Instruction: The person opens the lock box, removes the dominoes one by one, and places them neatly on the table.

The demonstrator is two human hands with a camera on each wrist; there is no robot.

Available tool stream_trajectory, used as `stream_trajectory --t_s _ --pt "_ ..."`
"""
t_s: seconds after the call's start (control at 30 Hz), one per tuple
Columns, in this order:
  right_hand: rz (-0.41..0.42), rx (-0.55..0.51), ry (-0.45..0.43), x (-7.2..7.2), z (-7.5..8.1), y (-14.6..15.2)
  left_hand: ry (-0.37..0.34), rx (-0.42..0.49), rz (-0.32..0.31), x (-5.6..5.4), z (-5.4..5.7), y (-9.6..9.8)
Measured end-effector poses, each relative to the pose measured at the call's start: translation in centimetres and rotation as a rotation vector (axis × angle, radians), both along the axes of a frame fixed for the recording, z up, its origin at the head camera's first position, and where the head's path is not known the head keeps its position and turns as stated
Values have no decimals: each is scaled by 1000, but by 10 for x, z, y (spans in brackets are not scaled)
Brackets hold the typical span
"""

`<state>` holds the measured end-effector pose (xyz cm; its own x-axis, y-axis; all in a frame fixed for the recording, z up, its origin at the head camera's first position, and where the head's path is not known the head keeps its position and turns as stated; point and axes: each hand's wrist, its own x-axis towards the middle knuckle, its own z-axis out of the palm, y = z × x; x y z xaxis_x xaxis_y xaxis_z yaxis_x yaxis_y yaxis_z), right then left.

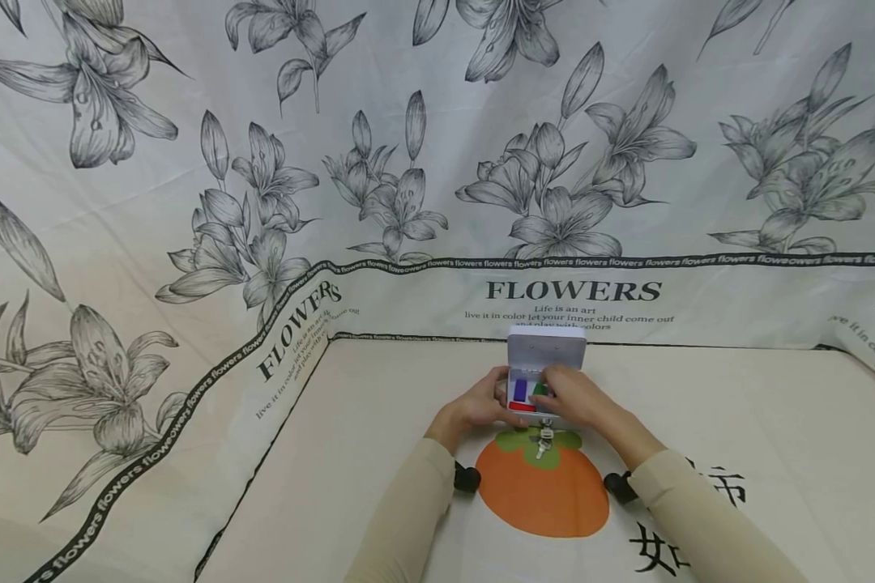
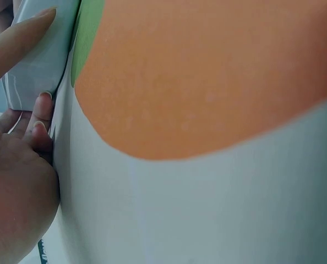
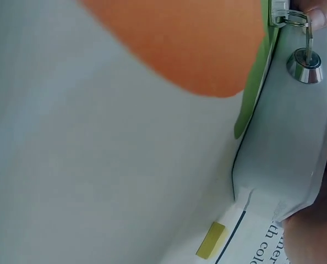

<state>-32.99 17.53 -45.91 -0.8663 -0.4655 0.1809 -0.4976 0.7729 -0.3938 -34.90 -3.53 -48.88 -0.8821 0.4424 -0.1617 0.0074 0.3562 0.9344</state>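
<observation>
A small grey-white lockbox [image 1: 547,353] stands with its lid raised toward the back. Inside lie a purple-blue block [image 1: 520,390], a red block [image 1: 521,406] along the front and a green block [image 1: 540,389]. My left hand [image 1: 480,402] grips the box's left side; in the left wrist view its thumb [image 2: 26,41] lies along the box front, other fingers at the end. My right hand [image 1: 574,394] reaches into the box, thumb and fingers around the green block, partly hiding it. A key sits in the front lock [image 3: 305,70], and keys [image 1: 544,444] hang from it.
A yellow block [image 3: 211,241] lies on the cloth beyond the box's right end, hidden in the head view. The tablecloth carries a printed orange persimmon [image 1: 543,494] in front of the box. Flower-printed fabric [image 1: 569,186] rises close behind it.
</observation>
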Motion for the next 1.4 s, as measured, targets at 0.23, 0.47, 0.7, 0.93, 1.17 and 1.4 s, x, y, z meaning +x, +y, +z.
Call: stream_trajectory --t_s 0.23,0.47,0.7,0.93,1.17,1.4 --pt "5 66 16 -2 -2 0 1 18 -7 0 -1 0" --pt "-1 65 17 -3 -3 -1 12 4 3 0 -1 0" --pt "-11 58 7 -4 -4 -2 8 -7 3 0 -1 -1" --pt "-7 23 25 -5 -5 -2 13 -4 5 0 0 0" --pt "-32 31 10 -5 -3 -3 18 -10 9 -2 -1 0" --pt "-18 -21 -7 -4 -5 -2 9 -17 8 1 2 0"
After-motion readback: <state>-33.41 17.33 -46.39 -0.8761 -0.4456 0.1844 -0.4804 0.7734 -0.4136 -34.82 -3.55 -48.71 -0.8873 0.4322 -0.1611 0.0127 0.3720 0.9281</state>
